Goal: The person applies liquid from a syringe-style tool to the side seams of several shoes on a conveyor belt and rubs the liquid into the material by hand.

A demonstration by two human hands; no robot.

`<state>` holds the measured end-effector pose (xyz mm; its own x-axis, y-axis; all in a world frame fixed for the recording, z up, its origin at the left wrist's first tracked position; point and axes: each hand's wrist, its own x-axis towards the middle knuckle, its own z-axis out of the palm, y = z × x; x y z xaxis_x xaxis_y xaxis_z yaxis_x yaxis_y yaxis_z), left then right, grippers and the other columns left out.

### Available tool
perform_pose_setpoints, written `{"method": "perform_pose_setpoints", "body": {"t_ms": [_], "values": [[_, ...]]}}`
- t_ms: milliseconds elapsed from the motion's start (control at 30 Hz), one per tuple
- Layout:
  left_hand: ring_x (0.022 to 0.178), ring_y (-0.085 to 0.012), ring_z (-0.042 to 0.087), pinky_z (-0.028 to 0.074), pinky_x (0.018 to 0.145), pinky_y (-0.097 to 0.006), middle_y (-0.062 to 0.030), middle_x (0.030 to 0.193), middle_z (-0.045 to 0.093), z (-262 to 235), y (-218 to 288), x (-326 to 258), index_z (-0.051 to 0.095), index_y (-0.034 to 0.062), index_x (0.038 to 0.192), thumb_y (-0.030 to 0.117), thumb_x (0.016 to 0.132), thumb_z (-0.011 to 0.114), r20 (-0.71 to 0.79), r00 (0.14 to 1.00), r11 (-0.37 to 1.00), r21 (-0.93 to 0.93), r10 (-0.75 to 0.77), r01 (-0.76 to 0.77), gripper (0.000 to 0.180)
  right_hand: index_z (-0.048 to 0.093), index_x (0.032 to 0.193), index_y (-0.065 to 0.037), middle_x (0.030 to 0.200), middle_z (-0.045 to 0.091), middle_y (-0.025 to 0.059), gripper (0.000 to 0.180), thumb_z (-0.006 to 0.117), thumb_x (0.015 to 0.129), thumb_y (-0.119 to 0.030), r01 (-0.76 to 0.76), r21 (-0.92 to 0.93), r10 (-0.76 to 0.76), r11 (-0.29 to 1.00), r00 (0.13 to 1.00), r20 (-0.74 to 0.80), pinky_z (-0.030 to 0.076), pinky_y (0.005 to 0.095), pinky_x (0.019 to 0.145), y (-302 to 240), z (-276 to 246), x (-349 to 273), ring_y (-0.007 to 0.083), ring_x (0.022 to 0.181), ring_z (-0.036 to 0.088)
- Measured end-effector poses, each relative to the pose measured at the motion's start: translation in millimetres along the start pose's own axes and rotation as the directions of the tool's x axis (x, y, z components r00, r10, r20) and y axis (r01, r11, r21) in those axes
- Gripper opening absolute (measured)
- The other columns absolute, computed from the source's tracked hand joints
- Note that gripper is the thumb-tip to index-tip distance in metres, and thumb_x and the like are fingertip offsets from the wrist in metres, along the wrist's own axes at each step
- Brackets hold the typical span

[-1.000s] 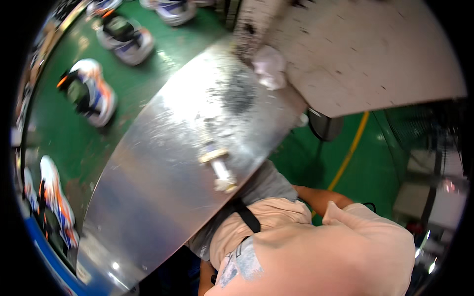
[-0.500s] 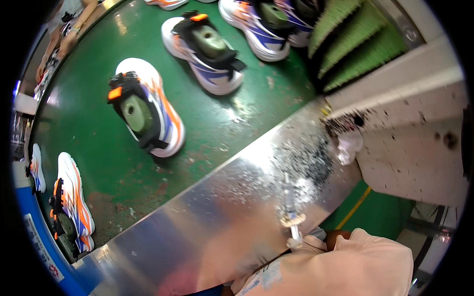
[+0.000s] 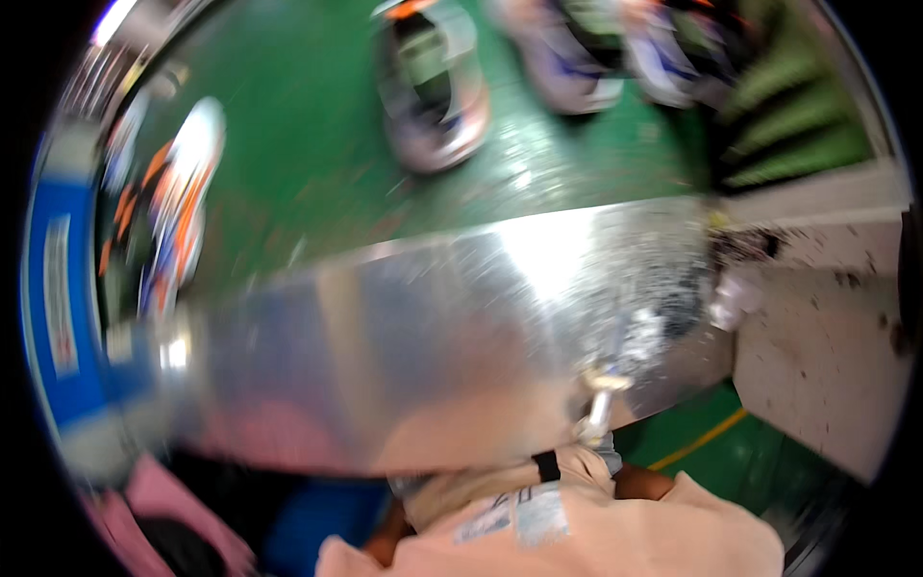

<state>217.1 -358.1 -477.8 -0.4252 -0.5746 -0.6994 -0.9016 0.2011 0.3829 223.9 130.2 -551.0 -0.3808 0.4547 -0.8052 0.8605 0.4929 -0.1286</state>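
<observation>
Head view: a wide shiny metal panel (image 3: 413, 337) is seen across the middle of the blurred picture, and it is taken as the landmark. Beyond the metal panel a green belt (image 3: 317, 125) is seen, and on it several sport shoes are carried: one white and grey shoe (image 3: 428, 91) just past the panel's far edge, an orange and white shoe (image 3: 178, 207) toward its left end. At the near edge of the metal panel, toward its right end, a small pale metal tool (image 3: 598, 399) is seen, standing just above a light gloved hand or sleeve (image 3: 577, 471) with a black wrist band (image 3: 547, 466). Which hand this is, and whether its fingers are spread or closed, cannot be told. To the right of the panel a speckled white table (image 3: 827, 356) is seen.
</observation>
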Motion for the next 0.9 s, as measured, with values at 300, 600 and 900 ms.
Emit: {"method": "perform_pose_setpoints", "body": {"t_ms": [300,600,900], "values": [[0.09,-0.0385,0.058,0.046,0.077,-0.042,-0.023,0.093,0.062,35,-56,-66,0.063,0.0027,0.098,0.024,0.074,0.063,-0.07,0.997,0.995,0.102,-0.011,0.018,0.031,0.059,0.097,-0.002,0.095,0.06,0.0155,0.026,0.052,0.087,-0.025,0.371,-0.408,-0.422,0.834,0.906,-0.038,0.041,0.0416,0.082,-95,-118,79,0.0313,0.09,0.055],[0.106,-0.0364,0.053,0.043,0.089,-0.039,-0.0207,0.112,0.058,75,-28,-68,0.057,0.0053,0.113,0.03,0.067,0.074,0.08,0.994,0.997,-0.037,-0.068,0.072,0.055,0.059,0.099,-0.002,0.098,0.06,0.0164,0.027,0.052,0.087,-0.024,0.69,-0.649,-0.867,0.321,0.49,0.093,0.041,0.0422,0.085,-240,-147,60,0.0325,0.093,0.055],[0.104,-0.0386,0.052,0.044,0.084,-0.042,-0.0232,0.115,0.053,89,-50,-119,0.05,0.0049,0.119,0.019,0.073,0.069,-0.169,0.981,0.974,-0.22,-0.095,0.056,0.052,0.057,0.107,-0.003,0.105,0.058,0.0182,0.029,0.053,0.084,-0.021,0.855,-0.473,-0.841,-0.213,0.086,0.534,0.039,0.0413,0.09,-280,-127,-56,0.0314,0.1,0.054]]}}
